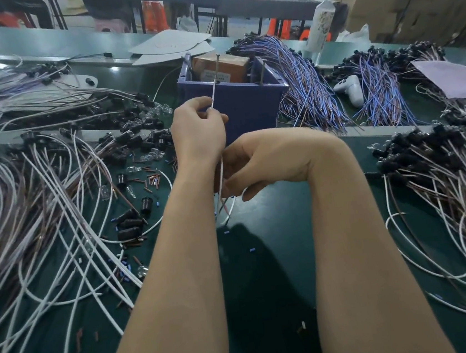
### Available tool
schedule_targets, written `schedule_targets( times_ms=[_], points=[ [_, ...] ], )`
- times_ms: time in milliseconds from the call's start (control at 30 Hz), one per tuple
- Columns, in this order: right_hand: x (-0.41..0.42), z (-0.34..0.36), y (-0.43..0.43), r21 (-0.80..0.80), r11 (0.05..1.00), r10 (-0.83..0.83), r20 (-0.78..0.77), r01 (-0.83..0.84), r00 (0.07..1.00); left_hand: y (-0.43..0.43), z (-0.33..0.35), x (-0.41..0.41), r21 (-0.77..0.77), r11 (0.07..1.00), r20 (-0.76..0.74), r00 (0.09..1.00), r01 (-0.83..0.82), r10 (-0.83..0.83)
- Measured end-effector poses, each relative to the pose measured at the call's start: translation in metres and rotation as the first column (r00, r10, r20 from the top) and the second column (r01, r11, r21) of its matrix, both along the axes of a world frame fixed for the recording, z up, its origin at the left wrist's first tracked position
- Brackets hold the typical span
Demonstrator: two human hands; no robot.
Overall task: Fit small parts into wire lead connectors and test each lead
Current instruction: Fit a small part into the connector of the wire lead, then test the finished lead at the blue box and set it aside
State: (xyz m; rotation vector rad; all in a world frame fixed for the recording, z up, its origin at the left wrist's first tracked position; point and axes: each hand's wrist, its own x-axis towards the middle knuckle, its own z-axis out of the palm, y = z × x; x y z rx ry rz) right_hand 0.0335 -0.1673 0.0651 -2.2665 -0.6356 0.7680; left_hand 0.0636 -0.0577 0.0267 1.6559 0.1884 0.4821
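Left hand (197,131) pinches white lead (214,91) high up, right hand (256,165) curls round its tail; tip needs steady contact on the pin (218,67) in the blue box (247,108).

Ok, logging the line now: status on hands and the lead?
Left hand pinching white lead, raised. Right hand curled round its lower end. Lead's top up at the blue bin; loose lead piles either side.
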Motion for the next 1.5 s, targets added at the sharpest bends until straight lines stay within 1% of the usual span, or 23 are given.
schedule_targets(
  times_ms=[167, 200, 300, 367, 433, 567, 633, 667, 733, 767, 833, 967, 1067, 1233, 1333, 1500],
  points=[
    [-0.004, 0.001, 0.002, 0.007, 1.0, 0.006, 0.018, -0.006, 1.0, 0.0, -0.001, 0.001, 0.001, 1.0, 0.002, 1.0, -0.001, 0.001],
    [-0.005, 0.002, 0.004, -0.016, 1.0, 0.008, 0.062, -0.007, 0.998, 0.0, -0.001, 0.002, 0.004, 1.0, 0.003, 1.0, -0.002, 0.002],
    [-0.002, 0.0, 0.008, -0.165, 0.986, 0.043, 0.231, -0.005, 0.972, -0.002, -0.001, 0.002, -0.027, 1.0, 0.001, 1.0, 0.006, -0.006],
    [0.002, -0.004, 0.011, -0.216, 0.976, 0.041, 0.255, 0.016, 0.966, -0.002, 0.0, 0.001, -0.03, 0.999, -0.001, 1.0, 0.017, -0.017],
    [0.004, -0.007, 0.013, -0.215, 0.976, 0.018, 0.248, 0.037, 0.969, -0.002, 0.0, 0.001, -0.014, 1.0, 0.001, 1.0, 0.024, -0.024],
    [0.007, -0.01, 0.004, -0.053, 0.996, -0.062, 0.187, 0.073, 0.98, 0.0, 0.001, 0.001, -0.015, 1.0, 0.001, 1.0, 0.003, -0.003],
    [0.01, -0.014, -0.005, 0.069, 0.991, -0.126, 0.149, 0.117, 0.981, 0.002, 0.001, 0.001, -0.023, 1.0, -0.003, 1.0, -0.008, 0.008],
    [0.012, -0.017, -0.009, 0.155, 0.973, -0.186, 0.098, 0.169, 0.978, 0.002, 0.0, 0.001, -0.027, 1.0, -0.004, 1.0, -0.01, 0.01],
    [0.015, -0.022, -0.016, 0.332, 0.896, -0.296, -0.051, 0.295, 0.954, 0.002, -0.001, 0.001, -0.036, 0.999, -0.004, 1.0, -0.008, 0.008],
    [0.017, -0.024, -0.018, 0.395, 0.851, -0.335, -0.1, 0.346, 0.937, 0.001, -0.001, 0.001, -0.039, 0.999, -0.005, 1.0, -0.006, 0.006],
    [0.021, -0.026, -0.018, 0.464, 0.777, -0.416, -0.13, 0.426, 0.9, 0.0, -0.002, 0.001, -0.041, 0.999, -0.003, 1.0, -0.006, 0.006],
    [0.028, -0.026, -0.014, 0.523, 0.652, -0.585, -0.113, 0.549, 0.803, 0.0, -0.001, 0.002, -0.031, 0.999, 0.026, 0.999, -0.033, 0.034],
    [0.031, -0.028, -0.012, 0.536, 0.612, -0.656, -0.065, 0.581, 0.752, -0.001, -0.001, 0.002, -0.042, 0.997, 0.044, 0.997, -0.058, 0.06],
    [0.037, -0.032, -0.015, 0.529, 0.613, -0.724, 0.077, 0.587, 0.686, -0.003, 0.0, 0.0, -0.052, 0.992, 0.08, 0.989, -0.119, 0.123],
    [0.038, -0.033, -0.014, 0.52, 0.635, -0.717, 0.121, 0.571, 0.687, -0.004, -0.001, 0.0, -0.049, 0.988, 0.087, 0.984, -0.149, 0.153],
    [0.037, -0.032, -0.015, 0.487, 0.663, -0.712, 0.176, 0.568, 0.68, -0.004, -0.002, 0.0, -0.004, 0.998, 0.048, 0.997, -0.06, 0.06]
  ],
)
